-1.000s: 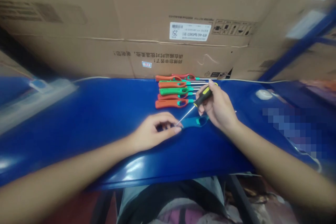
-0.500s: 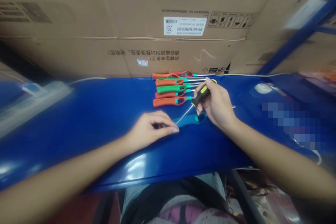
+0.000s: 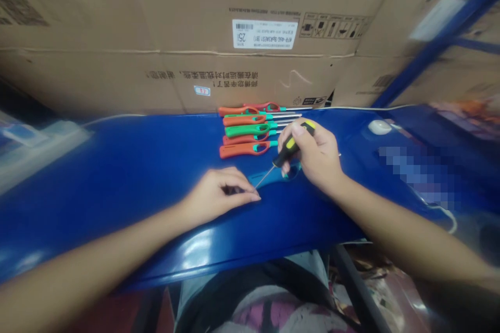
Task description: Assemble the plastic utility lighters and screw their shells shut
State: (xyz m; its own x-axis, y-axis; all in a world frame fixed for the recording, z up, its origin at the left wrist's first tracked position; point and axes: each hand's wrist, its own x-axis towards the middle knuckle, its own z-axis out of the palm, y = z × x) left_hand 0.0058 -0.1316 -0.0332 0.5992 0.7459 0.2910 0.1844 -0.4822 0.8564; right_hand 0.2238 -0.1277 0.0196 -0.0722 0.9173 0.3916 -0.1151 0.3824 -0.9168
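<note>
My right hand (image 3: 318, 153) is wrapped around the black and yellow handle of a screwdriver (image 3: 288, 152). Its thin metal shaft slants down to the left, and the tip ends at the fingertips of my left hand (image 3: 222, 192). Thumb and fingers of that hand are closed on the left end of a blue lighter (image 3: 269, 177), a long-nosed one lying on the table. The right hand covers part of this lighter; the exact spot the tip touches is hidden. Just behind lie several orange, red and green lighters (image 3: 248, 130) in a stack of rows, their metal tubes pointing right.
A blue table (image 3: 128, 166) spans the view, with a large cardboard box (image 3: 187, 21) standing along its back edge. At the right are a white rounded object (image 3: 379, 127) and a cable. A whitish, blurred object (image 3: 42, 145) lies at the left.
The view has shifted slightly, so everything sits a little further left. Both hands keep their hold, and the screwdriver stands at nearly the same slant with its tip at the left fingertips.
</note>
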